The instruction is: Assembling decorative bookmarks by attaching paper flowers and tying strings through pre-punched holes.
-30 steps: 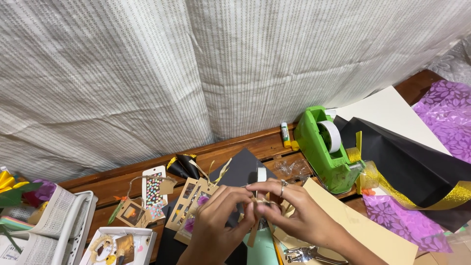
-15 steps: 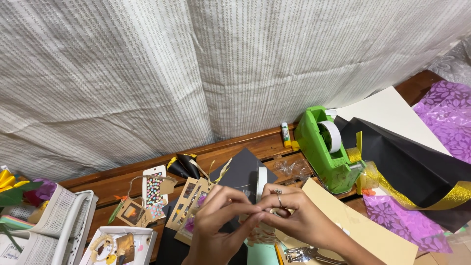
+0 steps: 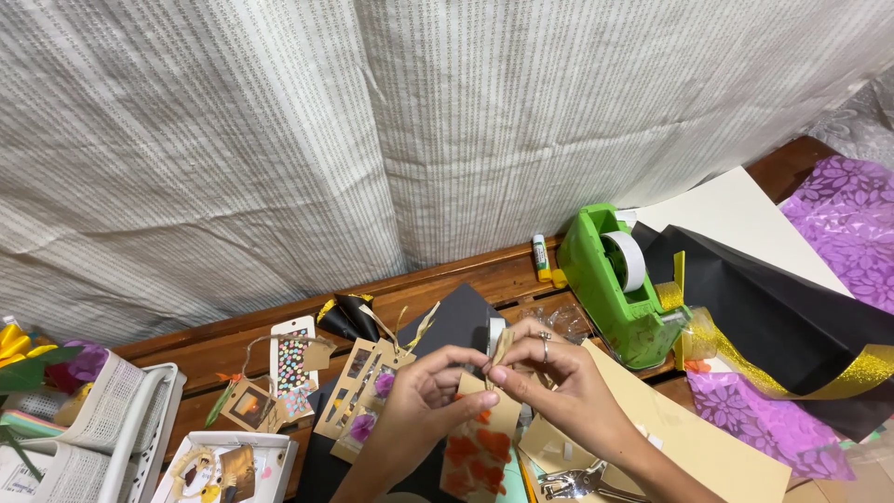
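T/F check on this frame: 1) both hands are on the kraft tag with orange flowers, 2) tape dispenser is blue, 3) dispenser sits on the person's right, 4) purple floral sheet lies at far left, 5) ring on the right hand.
1. True: the left hand and right hand both pinch the top of the kraft tag, at its raffia tie.
2. False: the tape dispenser is green, with a white roll.
3. True: it stands to the right of the hands, on the wooden table.
4. False: the purple floral sheet lies at far right.
5. True: a ring shows on a right-hand finger.
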